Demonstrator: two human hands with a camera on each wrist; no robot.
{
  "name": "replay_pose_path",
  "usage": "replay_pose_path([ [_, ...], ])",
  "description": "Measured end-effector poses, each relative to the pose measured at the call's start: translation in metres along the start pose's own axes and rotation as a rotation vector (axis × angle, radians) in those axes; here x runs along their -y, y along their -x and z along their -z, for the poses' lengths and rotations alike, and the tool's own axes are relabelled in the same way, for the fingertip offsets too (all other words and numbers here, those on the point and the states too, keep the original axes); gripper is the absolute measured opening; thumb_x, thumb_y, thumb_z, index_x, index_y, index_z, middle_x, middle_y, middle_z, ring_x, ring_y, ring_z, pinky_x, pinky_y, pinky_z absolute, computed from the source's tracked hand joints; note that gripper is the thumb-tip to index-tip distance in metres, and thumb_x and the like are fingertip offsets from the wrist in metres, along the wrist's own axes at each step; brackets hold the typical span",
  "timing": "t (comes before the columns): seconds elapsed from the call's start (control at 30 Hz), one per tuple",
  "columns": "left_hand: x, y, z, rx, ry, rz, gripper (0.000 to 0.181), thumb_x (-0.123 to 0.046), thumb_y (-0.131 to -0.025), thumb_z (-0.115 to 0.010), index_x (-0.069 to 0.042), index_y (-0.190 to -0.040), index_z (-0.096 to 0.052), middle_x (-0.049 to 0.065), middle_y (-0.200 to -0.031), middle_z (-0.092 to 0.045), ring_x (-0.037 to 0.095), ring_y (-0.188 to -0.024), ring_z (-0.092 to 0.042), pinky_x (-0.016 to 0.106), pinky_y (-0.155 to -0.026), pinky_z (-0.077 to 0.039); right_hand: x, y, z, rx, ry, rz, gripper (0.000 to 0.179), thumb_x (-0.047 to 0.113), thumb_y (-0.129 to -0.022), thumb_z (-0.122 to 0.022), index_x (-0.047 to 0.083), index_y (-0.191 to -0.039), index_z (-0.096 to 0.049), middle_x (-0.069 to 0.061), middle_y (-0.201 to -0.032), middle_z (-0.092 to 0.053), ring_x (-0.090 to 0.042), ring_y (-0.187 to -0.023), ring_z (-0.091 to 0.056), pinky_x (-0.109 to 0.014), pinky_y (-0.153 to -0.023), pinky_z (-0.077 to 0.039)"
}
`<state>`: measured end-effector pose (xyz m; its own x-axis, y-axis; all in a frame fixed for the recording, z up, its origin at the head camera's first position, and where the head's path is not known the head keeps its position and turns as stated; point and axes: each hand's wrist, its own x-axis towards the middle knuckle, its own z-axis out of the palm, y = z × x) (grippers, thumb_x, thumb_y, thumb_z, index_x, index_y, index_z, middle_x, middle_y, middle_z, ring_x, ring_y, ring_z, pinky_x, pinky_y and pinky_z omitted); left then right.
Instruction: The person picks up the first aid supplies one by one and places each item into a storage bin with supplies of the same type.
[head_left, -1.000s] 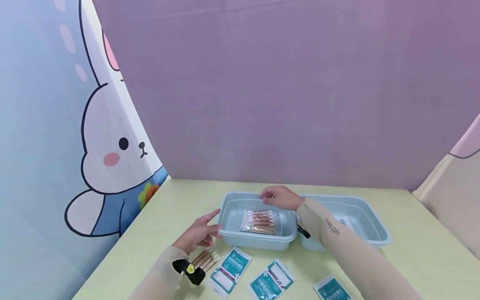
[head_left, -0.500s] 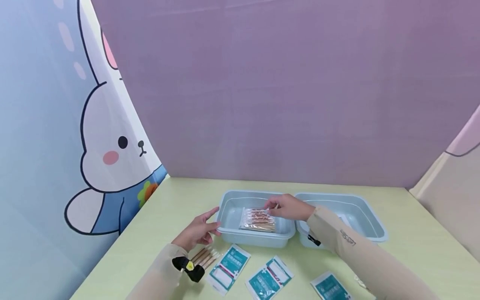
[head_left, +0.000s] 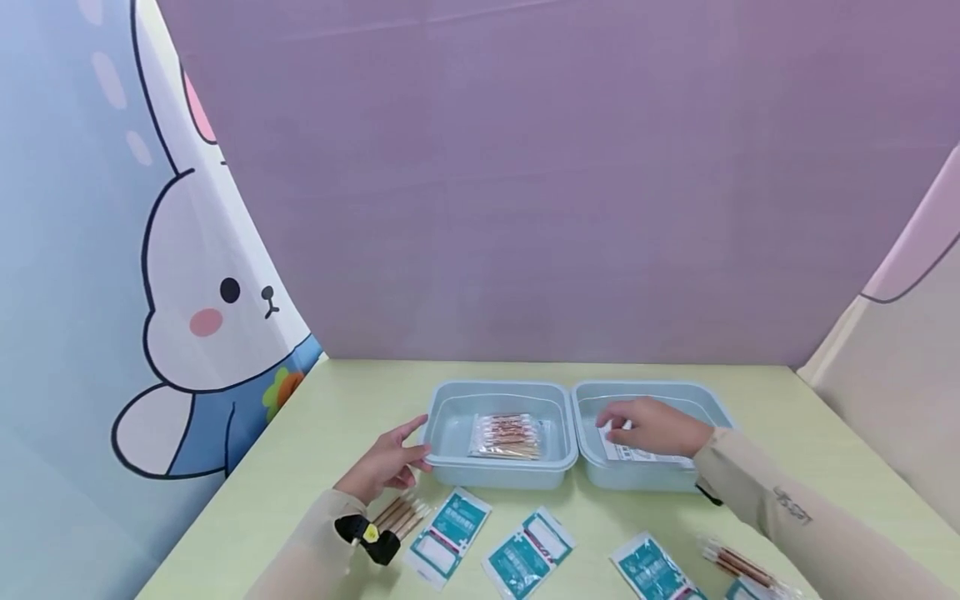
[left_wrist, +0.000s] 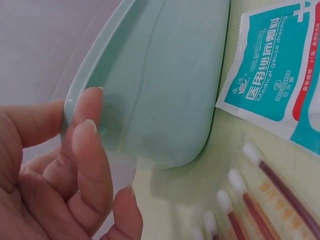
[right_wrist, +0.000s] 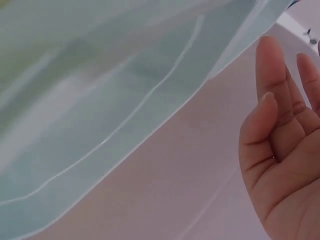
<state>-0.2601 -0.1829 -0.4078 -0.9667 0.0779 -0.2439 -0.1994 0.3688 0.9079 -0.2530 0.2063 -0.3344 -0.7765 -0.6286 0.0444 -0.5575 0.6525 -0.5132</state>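
Note:
Two light-blue plastic basins stand side by side. My left hand (head_left: 390,462) grips the rim of the left basin (head_left: 495,477) at its near left corner; in the left wrist view the rim (left_wrist: 82,75) runs between its fingers. Inside that basin lies a clear bag of cotton swabs (head_left: 506,436). My right hand (head_left: 652,425) is over the right basin (head_left: 637,477), fingers loosely bent and holding nothing. Partly under that hand, a white printed packet (head_left: 626,452) lies in the right basin. The right wrist view shows the bare palm (right_wrist: 295,165) beside a blurred basin wall.
Several teal-and-white gauze packets (head_left: 450,533) lie on the pale table in front of the basins. Brown-stick swabs (head_left: 401,515) lie by my left wrist, more swabs (head_left: 738,562) near my right sleeve. A purple backdrop (head_left: 525,183) closes off the rear.
My right hand has moved right, from over the left basin to over the right one. The left hand keeps its place at the rim. The head view has shifted slightly.

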Motion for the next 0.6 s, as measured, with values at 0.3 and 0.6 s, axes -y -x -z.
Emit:
replay_pose_path([
  [0.3, 0.001, -0.003, 0.002, 0.016, -0.002, -0.006, 0.059, -0.016, -0.097, -0.056, -0.013, -0.150, -0.032, 0.005, -0.071, -0.066, 0.015, -0.046, -0.048, 0.025, -0.048, -0.038, -0.039, 0.044, 0.005, -0.049, -0.147, -0.071, 0.015, 0.007, -0.092, -0.060, 0.000, -0.105, -0.062, 0.000, -0.082, -0.060, -0.009, -0.067, -0.054, -0.026, -0.059, -0.046],
  [0.6, 0.002, -0.005, 0.004, 0.058, 0.025, -0.028, 0.061, -0.015, -0.097, -0.056, -0.011, -0.151, -0.028, 0.004, -0.068, -0.066, 0.011, -0.044, -0.049, 0.025, -0.047, -0.037, -0.056, 0.080, 0.007, 0.037, -0.295, -0.161, 0.017, 0.008, -0.090, -0.063, -0.003, -0.103, -0.061, -0.004, -0.077, -0.058, -0.008, -0.062, -0.050, -0.026, -0.056, -0.042],
])
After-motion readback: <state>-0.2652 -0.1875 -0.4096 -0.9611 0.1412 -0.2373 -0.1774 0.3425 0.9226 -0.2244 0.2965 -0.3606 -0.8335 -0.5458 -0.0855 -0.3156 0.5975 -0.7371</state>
